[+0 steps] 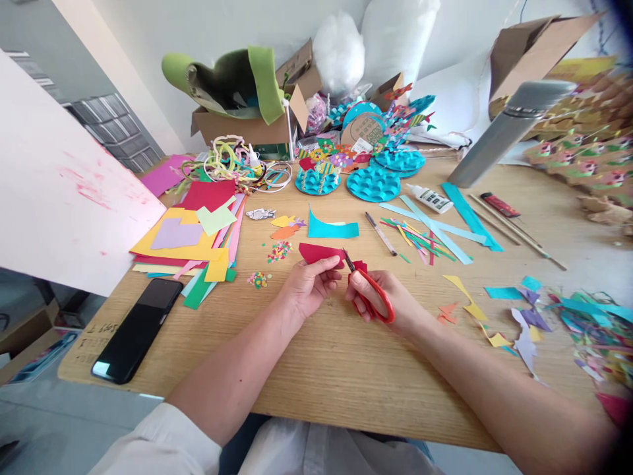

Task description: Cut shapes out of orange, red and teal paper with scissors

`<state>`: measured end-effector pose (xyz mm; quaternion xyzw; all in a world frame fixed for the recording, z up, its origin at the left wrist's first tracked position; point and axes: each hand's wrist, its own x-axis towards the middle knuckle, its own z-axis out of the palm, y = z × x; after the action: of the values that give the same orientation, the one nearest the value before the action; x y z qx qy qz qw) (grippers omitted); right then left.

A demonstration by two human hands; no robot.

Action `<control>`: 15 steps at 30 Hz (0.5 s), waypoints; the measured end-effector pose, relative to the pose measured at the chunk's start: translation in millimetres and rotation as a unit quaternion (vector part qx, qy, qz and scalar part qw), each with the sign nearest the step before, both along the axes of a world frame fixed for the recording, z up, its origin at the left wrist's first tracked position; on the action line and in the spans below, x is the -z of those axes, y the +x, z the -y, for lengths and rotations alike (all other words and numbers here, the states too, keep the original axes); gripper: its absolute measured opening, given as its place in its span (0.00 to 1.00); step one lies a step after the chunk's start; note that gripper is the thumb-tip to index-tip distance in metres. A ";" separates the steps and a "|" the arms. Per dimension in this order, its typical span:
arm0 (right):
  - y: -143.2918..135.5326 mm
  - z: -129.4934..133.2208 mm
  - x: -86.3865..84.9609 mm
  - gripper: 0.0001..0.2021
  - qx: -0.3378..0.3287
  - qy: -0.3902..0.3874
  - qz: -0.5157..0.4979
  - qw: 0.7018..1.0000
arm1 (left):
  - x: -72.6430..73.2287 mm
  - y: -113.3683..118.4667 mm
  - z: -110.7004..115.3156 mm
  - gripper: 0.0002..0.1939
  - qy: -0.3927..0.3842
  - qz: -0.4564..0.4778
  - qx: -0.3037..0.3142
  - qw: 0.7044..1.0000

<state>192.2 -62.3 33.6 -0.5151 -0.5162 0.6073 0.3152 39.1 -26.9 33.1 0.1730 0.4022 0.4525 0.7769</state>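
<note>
My left hand pinches a dark red piece of paper between thumb and fingers, above the front middle of the table. Red-handled scissors are gripped in my right hand, with the blade tips at the paper's right edge. A further bit of red paper shows just behind the scissors. Beyond my hands lie a cut blue paper piece, orange and yellow paper shapes, and a pen. Small piles of colourful paper dots rest left of the red paper.
A stack of coloured paper and a black phone lie left. Thin paper strips, a glue bottle, a leaning grey flask and paper scraps are right. Blue scalloped discs stand at the back.
</note>
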 end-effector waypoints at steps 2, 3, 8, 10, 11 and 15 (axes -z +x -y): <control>0.0 -0.4 1.0 0.29 0.000 0.002 -0.001 1.000 | 0.0 0.5 0.1 0.08 0.001 0.005 -0.008 1.000; -0.1 -0.5 1.0 0.29 0.002 0.002 -0.001 1.000 | -0.1 0.9 0.3 0.08 -0.004 0.008 -0.012 1.000; -1.5 -0.1 -2.7 0.29 0.008 -0.004 0.002 1.000 | 0.8 2.9 1.2 0.08 -0.010 0.019 -0.013 1.000; -2.2 0.1 -4.1 0.29 0.007 -0.006 0.001 1.000 | 2.7 3.3 1.4 0.09 0.005 0.012 -0.013 1.000; -2.5 0.2 -4.3 0.28 0.005 -0.007 0.001 1.000 | 3.8 3.3 1.4 0.10 0.013 0.007 -0.013 1.000; -2.5 1.1 -3.1 0.28 -0.012 -0.010 -0.001 1.000 | 7.4 2.8 1.5 0.11 0.040 -0.016 -0.015 0.999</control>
<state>189.7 -63.4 36.7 -0.5113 -0.5165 0.6164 0.3032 41.9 -28.4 25.8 0.2055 0.3987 0.4768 0.7560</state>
